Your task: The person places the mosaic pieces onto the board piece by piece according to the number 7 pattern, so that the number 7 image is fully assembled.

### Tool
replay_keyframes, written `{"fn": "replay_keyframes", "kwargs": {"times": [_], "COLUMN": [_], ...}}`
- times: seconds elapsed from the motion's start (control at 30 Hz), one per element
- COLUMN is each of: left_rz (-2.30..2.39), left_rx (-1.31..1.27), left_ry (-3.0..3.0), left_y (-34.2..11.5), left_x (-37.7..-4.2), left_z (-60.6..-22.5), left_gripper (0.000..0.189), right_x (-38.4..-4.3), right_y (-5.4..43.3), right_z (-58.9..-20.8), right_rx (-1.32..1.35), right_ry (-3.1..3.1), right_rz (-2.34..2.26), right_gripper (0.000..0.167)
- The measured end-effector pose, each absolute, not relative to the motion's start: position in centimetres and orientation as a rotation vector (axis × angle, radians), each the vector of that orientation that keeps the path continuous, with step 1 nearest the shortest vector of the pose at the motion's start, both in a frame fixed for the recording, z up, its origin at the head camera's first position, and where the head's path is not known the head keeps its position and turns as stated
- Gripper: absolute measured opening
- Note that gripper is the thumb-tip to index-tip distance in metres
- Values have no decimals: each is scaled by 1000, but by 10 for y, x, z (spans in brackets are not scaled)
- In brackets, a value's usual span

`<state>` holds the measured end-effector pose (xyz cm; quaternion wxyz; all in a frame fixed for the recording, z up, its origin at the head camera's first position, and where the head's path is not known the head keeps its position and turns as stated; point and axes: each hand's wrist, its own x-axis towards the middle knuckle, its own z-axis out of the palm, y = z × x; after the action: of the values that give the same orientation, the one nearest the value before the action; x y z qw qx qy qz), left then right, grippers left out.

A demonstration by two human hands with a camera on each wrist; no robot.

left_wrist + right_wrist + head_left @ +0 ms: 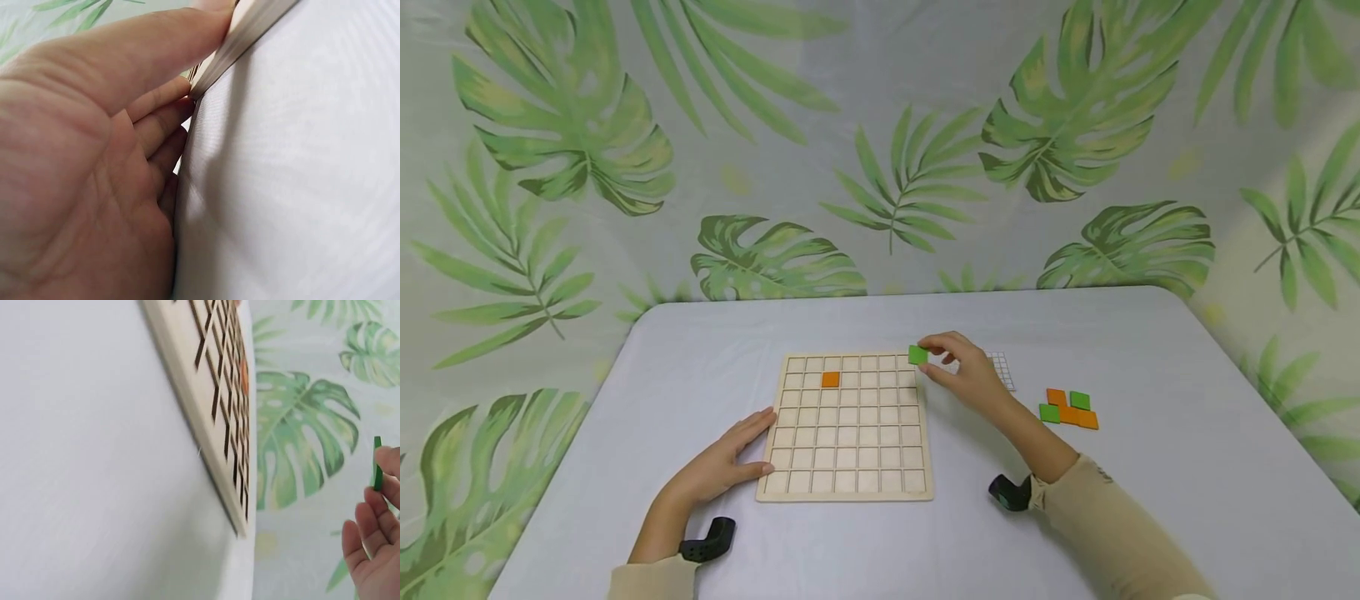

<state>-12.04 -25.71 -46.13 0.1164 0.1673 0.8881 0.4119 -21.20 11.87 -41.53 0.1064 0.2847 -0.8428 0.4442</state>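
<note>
A wooden grid board (846, 435) lies flat on the table, with one orange square tile (831, 379) in a cell near its top left. My right hand (966, 371) pinches a green square tile (917, 355) between thumb and fingers, over the board's far right corner. In the right wrist view that green tile (377, 464) appears edge-on, raised above the tabletop. My left hand (718, 462) rests along the board's left edge, fingers straight. Seen from the left wrist, its thumb and fingertips touch the side of the board (215, 62).
To the right of the board, several loose orange and green tiles (1069, 415) lie in a cluster. A printed grid sheet (1002, 371) lies behind my right hand, partly covered by it. The table's far edge meets a leaf-patterned cloth backdrop (895, 192).
</note>
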Motion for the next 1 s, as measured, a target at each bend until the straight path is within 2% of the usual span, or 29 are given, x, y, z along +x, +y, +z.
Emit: {"fn": "replay_keyframes", "kwargs": {"times": [0.4, 1.0], "left_rz": [1215, 1221], "left_rx": [510, 526], "left_ry": [2600, 2597], "left_y": [-258, -258], "left_x": [-121, -121], "left_z": [-462, -462], "left_gripper": [80, 79], "right_x": [-244, -252], "right_y": [49, 30], "right_z": [-436, -459], "right_rx": [893, 1028], "right_ry": [-2626, -2892], "right_rz": [1413, 1179], "right_gripper": [37, 29]}}
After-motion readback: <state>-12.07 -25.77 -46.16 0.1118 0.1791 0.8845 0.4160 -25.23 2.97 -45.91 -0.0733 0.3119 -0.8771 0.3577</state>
